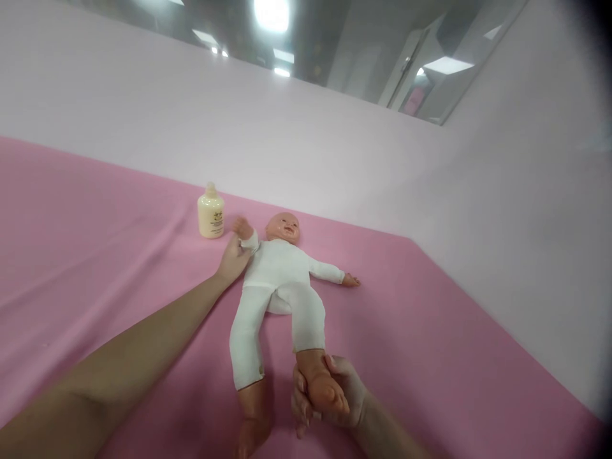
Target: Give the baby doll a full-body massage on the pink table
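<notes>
doll [280,280] flat on its back in the middle of the pink sheet [430,331], head toward the far wall, white suit on, one arm flung out to the side and the other raised up by its head. right hand [329,395] is down at the near end, fingers curled shut around one bare foot, lifting that leg a little off the sheet while the other leg lies straight beside it. left hand [234,258] reaches long across the sheet and closes on the raised arm just below the doll's wrist, at the cuff. by the look of it the body is soft and stuffed, likely light and floppy, so it should sag wherever it isn't held; the head, hands and feet look like hard, smooth plastic, a bit slick but firm enough to take a grip, so ankle and wrist are the sound places to hold. just beyond the left hand, near the doll's head but apart from it, a cream bottle [211,213] stands upright with its cap on. pale wall [335,146] rises behind it all.
</notes>
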The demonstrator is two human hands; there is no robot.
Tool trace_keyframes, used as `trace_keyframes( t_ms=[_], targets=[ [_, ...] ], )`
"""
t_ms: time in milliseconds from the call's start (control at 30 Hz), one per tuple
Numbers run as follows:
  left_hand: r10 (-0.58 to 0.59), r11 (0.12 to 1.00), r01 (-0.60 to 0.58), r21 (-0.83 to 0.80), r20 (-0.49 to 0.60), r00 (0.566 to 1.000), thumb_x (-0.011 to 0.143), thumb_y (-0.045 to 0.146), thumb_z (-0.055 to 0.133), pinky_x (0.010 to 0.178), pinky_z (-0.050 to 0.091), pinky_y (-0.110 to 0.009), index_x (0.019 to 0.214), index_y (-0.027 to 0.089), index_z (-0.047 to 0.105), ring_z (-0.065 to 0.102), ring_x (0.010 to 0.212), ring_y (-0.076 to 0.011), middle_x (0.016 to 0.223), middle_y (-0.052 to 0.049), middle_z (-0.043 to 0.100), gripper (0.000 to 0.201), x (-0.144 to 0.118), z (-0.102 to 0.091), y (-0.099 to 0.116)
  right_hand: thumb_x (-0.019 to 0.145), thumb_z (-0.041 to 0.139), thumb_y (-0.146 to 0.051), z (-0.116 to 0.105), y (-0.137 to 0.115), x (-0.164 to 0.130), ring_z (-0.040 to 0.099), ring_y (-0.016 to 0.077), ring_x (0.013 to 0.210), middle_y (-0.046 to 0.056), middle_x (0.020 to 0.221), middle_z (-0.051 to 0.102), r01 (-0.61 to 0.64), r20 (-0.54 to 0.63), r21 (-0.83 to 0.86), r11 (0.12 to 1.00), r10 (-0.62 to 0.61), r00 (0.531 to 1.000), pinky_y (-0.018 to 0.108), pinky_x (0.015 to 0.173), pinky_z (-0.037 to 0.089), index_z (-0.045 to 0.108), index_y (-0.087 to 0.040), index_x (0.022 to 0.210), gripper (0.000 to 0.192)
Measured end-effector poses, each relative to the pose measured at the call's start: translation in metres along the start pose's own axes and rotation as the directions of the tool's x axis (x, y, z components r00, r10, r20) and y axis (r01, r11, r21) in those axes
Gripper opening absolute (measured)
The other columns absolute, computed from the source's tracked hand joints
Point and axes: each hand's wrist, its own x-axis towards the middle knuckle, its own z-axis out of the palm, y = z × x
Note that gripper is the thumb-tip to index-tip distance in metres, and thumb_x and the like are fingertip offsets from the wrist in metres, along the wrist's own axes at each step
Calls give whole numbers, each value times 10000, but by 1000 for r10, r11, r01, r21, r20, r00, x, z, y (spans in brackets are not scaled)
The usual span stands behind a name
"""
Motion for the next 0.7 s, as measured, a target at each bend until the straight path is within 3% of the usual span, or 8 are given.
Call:
trace_keyframes(
  t_ms=[100, 267, 367, 467, 533, 600, 700],
  targets=[
    [-158, 982, 146, -118, -95, 983, 792, 257, 632, 969, 484, -388, 1120, 203, 513, 601, 1069, -225, 1089, -68, 633, 353, 4, -3, -10, 667, 652, -635, -4, 3, -1, 604, 173, 569, 82, 708, 697, -70, 107, -66, 995, 76, 991, 300, 636, 456, 623, -118, 800, 534],
    [-291, 906, 219, -363, -159, 943, 793, 294, 654, 1020, 471, -399, 1231, 264, 459, 558, 1201, -232, 1238, -69, 591, 480, 12, -6, -22, 653, 693, -352, -4, 7, -1, 672, 201, 735, 155, 872, 736, -118, -116, -104, 988, 106, 988, 296, 708, 451, 652, -72, 902, 377],
    [-344, 876, 253, -411, -164, 924, 801, 319, 651, 1022, 476, -412, 1230, 276, 455, 554, 1218, -234, 1249, -67, 588, 473, 15, -6, -25, 626, 718, -283, -1, 8, -1, 687, 230, 854, 177, 959, 727, -131, -138, -120, 984, 114, 984, 309, 766, 451, 650, -57, 953, 404],
    [-339, 883, 252, -396, -168, 925, 796, 342, 679, 1016, 481, -405, 1224, 276, 437, 553, 1226, -236, 1278, -74, 572, 497, 14, -5, -23, 577, 780, -317, -1, 7, -2, 681, 234, 853, 150, 922, 727, -92, -31, -97, 991, 90, 995, 342, 821, 460, 633, -76, 957, 474],
    [-306, 903, 229, -363, -171, 936, 795, 366, 698, 1011, 484, -397, 1219, 271, 421, 550, 1231, -237, 1289, -84, 561, 516, 12, -4, -20, 543, 829, -376, -5, 7, -2, 662, 201, 754, 106, 822, 721, -71, 47, -102, 992, 76, 996, 349, 813, 467, 615, -102, 928, 519],
    [-242, 935, 184, -303, -166, 956, 803, 386, 697, 1006, 484, -390, 1188, 253, 424, 558, 1213, -236, 1249, -88, 574, 490, 10, -3, -16, 518, 850, -504, -11, 8, -3, 613, 157, 632, 55, 703, 686, -60, 110, -144, 988, 76, 991, 338, 762, 469, 593, -130, 864, 571],
    [-125, 978, 98, -182, -141, 982, 846, 397, 645, 987, 485, -394, 1140, 221, 438, 589, 1134, -227, 1160, -87, 605, 400, 6, -2, -10, 465, 780, -743, -21, 5, -5, 535, 126, 525, -5, 577, 606, -83, 107, -257, 963, 114, 988, 341, 700, 461, 542, -178, 772, 685]
  ],
)
